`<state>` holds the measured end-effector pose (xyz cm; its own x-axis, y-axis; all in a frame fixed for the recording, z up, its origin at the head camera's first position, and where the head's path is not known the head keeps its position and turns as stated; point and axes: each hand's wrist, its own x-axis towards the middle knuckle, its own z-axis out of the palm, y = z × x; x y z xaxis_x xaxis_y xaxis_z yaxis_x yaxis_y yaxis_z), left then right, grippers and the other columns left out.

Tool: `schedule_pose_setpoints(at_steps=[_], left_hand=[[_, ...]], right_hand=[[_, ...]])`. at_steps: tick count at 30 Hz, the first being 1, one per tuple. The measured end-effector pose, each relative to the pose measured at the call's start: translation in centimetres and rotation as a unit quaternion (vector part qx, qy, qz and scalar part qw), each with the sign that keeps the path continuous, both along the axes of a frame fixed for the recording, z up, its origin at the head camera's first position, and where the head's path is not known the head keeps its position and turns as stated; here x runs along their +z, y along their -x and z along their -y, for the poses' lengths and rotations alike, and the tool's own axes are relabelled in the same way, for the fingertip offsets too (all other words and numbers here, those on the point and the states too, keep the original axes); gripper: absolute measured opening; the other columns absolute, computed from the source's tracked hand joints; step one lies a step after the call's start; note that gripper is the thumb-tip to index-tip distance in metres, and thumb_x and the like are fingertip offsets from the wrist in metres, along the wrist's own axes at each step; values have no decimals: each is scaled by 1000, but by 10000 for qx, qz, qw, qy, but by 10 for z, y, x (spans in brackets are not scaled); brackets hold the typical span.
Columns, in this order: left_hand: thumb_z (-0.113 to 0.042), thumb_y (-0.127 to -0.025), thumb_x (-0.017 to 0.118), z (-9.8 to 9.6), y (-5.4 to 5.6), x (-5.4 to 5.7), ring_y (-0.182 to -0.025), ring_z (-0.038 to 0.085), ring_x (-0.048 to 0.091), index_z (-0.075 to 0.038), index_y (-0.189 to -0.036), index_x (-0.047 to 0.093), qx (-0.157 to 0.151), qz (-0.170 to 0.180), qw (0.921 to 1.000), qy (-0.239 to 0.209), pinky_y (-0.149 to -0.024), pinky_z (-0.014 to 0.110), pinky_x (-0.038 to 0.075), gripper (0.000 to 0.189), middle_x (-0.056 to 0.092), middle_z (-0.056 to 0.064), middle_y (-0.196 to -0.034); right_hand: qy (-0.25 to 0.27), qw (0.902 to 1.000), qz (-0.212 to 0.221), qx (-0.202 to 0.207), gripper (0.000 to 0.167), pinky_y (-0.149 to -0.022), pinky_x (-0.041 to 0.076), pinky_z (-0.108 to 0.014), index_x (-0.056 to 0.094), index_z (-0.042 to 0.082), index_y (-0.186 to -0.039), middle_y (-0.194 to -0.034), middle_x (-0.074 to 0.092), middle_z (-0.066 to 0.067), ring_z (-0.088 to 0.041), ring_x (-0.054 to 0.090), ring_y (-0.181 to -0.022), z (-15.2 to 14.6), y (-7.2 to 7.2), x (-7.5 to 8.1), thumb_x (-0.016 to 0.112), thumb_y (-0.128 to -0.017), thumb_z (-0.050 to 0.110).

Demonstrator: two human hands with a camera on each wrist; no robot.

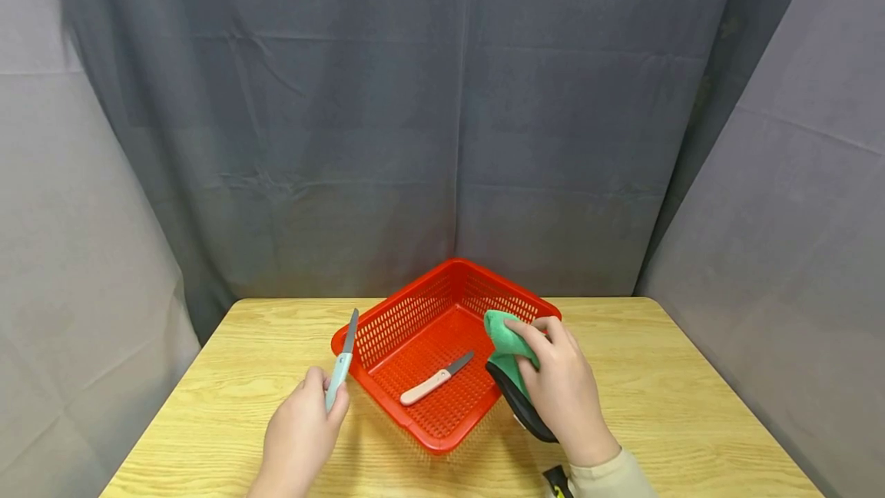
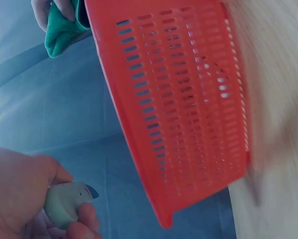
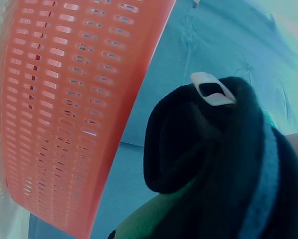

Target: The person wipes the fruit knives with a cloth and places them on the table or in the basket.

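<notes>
My left hand (image 1: pixel 301 427) grips a small knife (image 1: pixel 339 373) by its pale blue handle, blade pointing up, beside the left corner of a red plastic basket (image 1: pixel 432 443). In the left wrist view the handle end (image 2: pixel 64 201) shows between fingers and thumb. A second knife (image 1: pixel 427 387) with a pale pink handle lies on the basket floor. Over the basket's right rim, my right hand (image 1: pixel 561 383) pinches a folded green cloth (image 1: pixel 510 346) with a black edge. The right wrist view shows the cloth's black border and a white loop (image 3: pixel 214 89).
The basket stands on a light wood-grain table (image 1: pixel 228 398). A black strap piece with a yellow mark (image 1: pixel 557 481) shows by the right sleeve (image 1: pixel 611 475). Grey curtains (image 1: pixel 346 137) hang behind the table, with pale cloth walls (image 1: pixel 781 237) at both sides.
</notes>
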<state>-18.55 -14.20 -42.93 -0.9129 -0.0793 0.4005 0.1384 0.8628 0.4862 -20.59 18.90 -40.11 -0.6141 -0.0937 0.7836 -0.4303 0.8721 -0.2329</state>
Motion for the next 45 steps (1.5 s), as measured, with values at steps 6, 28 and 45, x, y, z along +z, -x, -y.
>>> schedule_pose_setpoints(at_steps=[6,28,45], left_hand=[[-20,-92,71,-14,1,4,-49,11,39,-9,-88,55,-170,-622,9979,45,-45,27,32,20,43,-4,-62],[-18,-85,76,-51,1,15,-51,6,35,-12,-86,55,-601,-1312,9894,135,-47,22,29,22,40,-9,-61],[-19,-83,81,-64,1,8,-49,1,30,-10,-89,59,-1148,-1740,9778,199,-45,16,27,24,41,-11,-62]], right_hand=[[-12,10000,-93,7,54,-70,57,-43,76,19,-118,-102,61,-10,-27,62,-86,1,-2,2,85,-72,-8],[-192,9990,-289,277,59,-69,56,-39,76,20,-118,-101,62,-8,-24,60,-85,17,-12,3,84,-68,-10],[-283,9987,-194,383,61,-69,56,-37,75,21,-120,-103,62,-6,-22,59,-84,27,-15,0,87,-68,-9]])
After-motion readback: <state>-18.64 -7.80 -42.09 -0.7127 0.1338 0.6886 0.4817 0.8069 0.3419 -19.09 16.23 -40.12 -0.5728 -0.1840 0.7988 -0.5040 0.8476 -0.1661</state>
